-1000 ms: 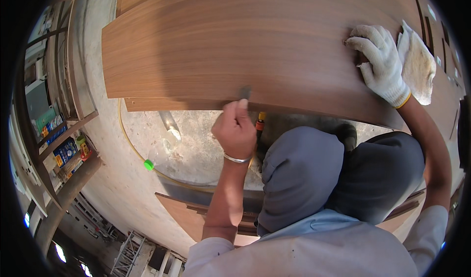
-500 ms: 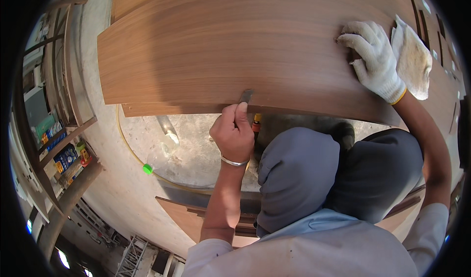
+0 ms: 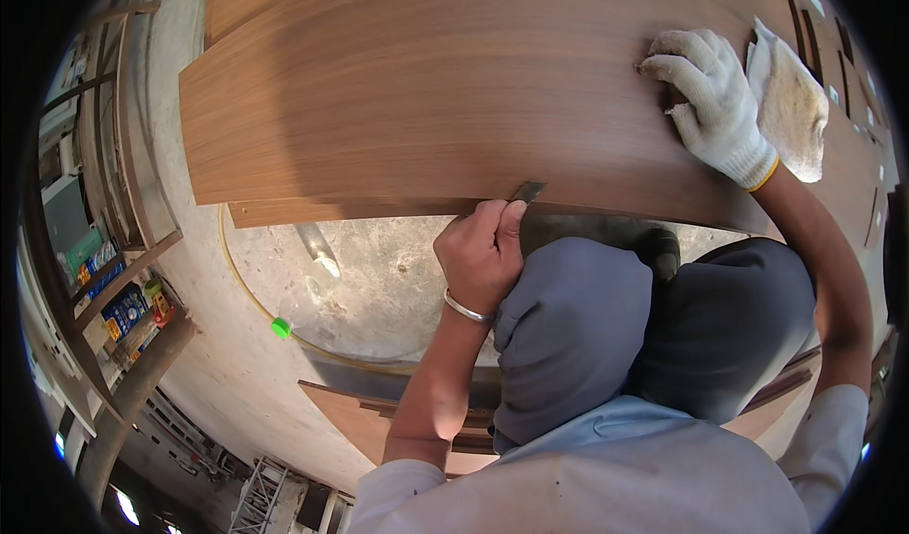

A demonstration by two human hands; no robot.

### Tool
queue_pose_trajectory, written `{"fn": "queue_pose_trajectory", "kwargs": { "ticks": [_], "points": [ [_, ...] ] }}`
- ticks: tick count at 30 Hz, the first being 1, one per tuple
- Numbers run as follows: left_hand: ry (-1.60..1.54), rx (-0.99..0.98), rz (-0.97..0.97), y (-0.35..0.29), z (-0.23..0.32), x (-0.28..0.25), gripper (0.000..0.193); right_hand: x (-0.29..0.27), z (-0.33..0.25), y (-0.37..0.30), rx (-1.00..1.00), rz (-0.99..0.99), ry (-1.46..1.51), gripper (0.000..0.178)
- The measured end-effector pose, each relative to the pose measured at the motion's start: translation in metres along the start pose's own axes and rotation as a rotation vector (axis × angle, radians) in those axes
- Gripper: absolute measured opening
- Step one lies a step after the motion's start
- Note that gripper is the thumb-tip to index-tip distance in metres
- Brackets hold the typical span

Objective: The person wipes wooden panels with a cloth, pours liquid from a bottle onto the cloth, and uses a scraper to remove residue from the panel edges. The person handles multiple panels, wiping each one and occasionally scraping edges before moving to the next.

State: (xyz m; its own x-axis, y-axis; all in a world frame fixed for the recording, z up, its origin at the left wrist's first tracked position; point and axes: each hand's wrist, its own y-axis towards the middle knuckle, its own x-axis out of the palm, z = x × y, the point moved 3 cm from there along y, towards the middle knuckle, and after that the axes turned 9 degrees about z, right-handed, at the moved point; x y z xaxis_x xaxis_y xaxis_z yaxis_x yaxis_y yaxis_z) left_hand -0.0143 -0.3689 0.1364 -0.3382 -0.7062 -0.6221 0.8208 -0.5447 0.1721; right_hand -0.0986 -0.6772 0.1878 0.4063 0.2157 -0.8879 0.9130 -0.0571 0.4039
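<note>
My bare left hand (image 3: 478, 255), with a metal bangle at the wrist, is closed in a pinch on a small flat metal blade (image 3: 531, 191). The blade meets the near edge of a brown wood-grain panel (image 3: 398, 108); any handle is hidden in my fist. On the panel's right part rests my right hand (image 3: 705, 98), in a white knit glove with a yellow cuff. Its fingers are bent but apart, with nothing visible in them. Just right of the glove lies a folded, stained white cloth (image 3: 791, 103).
A second panel edge shows just under the upper one. Below it, a clear bottle with a green cap (image 3: 281, 328) lies beside a yellowish hose (image 3: 317, 349). More brown boards (image 3: 341, 420) lie by my legs. A rack with boxes (image 3: 123, 307) stands at left.
My left hand has slid right along the panel's near edge with the blade, which now slants more to the right. The gloved right hand stays on the panel.
</note>
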Motion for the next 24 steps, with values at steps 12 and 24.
{"fn": "queue_pose_trajectory", "kwargs": {
  "ticks": [12, 24],
  "points": [
    [-0.063, 0.023, -0.174, 0.005, 0.004, -0.001, 0.02, 0.0, 0.001, -0.002, -0.004, 0.005, 0.01, 0.043],
    [-0.009, -0.128, -0.122, 0.014, 0.005, -0.013, 0.024, -0.001, 0.001, -0.001, 0.005, 0.022, 0.033, 0.042]
  ]
}}
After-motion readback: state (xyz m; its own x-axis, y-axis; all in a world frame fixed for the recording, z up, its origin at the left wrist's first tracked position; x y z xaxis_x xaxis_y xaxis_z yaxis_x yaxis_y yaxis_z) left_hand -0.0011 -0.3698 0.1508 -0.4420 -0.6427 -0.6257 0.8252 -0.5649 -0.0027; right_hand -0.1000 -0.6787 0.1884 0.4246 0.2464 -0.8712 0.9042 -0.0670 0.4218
